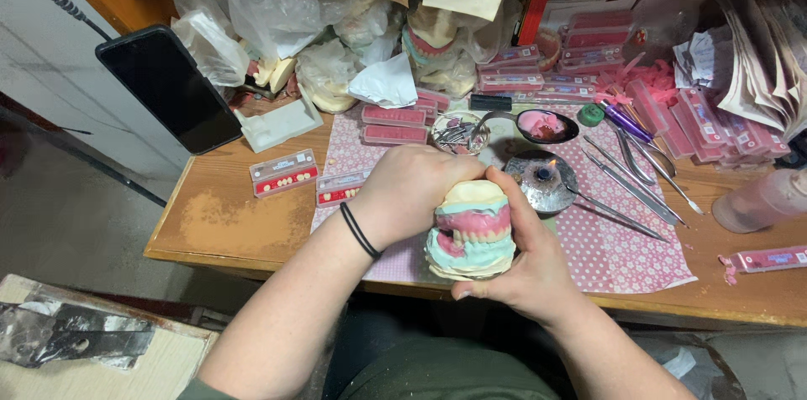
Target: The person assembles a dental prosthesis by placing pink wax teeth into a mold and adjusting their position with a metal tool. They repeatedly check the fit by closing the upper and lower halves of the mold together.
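Observation:
A dental model [472, 230] of pale green and cream plaster with pink wax gums and a row of teeth is held upright between both hands, above the front edge of the desk. My left hand [409, 192], with a black band at the wrist, wraps over its top left side. My right hand [523, 259] cups it from the right and below, thumb under the base. The back of the model is hidden by my fingers.
A pink dotted cloth [614, 253] covers the wooden desk [227, 215]. On it lie metal hand tools [632, 186], a small burner with a flame [545, 175], a bowl of pink wax [546, 125] and trays of teeth [284, 172]. A black phone [168, 87] leans at left; plastic bags and boxes crowd the back.

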